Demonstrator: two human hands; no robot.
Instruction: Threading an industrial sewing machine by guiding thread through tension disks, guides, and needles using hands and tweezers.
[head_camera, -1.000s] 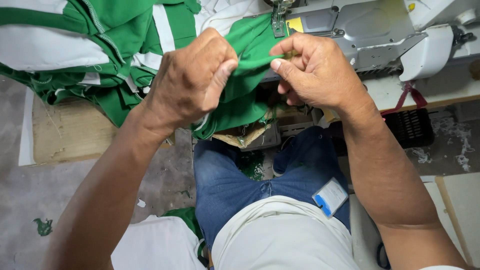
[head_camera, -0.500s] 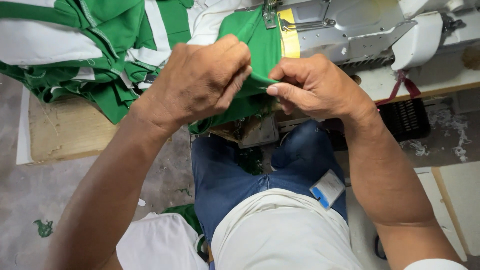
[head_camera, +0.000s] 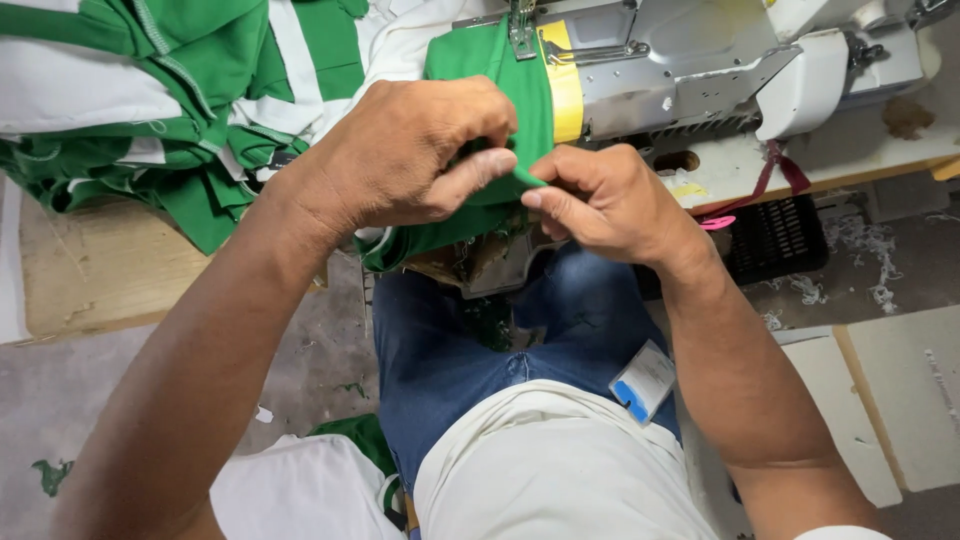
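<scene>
Pinching a green fabric edge in front of the sewing machine

Gathering the cloth tighter is the main change: a second ago the two hands stood a little apart with a loose fold of green fabric (head_camera: 490, 120) bunched between them, and now they have closed in until the fingertips nearly meet at centre frame. The fabric has also moved up under the metal foot (head_camera: 520, 35) of the sewing machine (head_camera: 700, 60) at the top of the frame, where earlier it hung lower and freer. As a judgement, the edge looks lined up and held ready at the machine.

The left hand (head_camera: 410, 160) sits centre-left, fingers curled and pressed together, thumb laid forward, pinching a thin folded edge of the green cloth. The right hand (head_camera: 605, 200) sits just right of centre, thumb and forefinger nipping the same edge from the other side; its remaining fingers are tucked under.

The green fabric lies as a strip running from the hands up to the top centre of the frame, its long axis nearly vertical in the picture, its far end under the foot and beside a yellow band (head_camera: 562, 85) on the machine. Its lower part drops below the left hand towards the blue jeans (head_camera: 450, 340).

A heap of green and white garments (head_camera: 150, 100) fills the upper left, resting on a wooden board (head_camera: 100, 280).
</scene>
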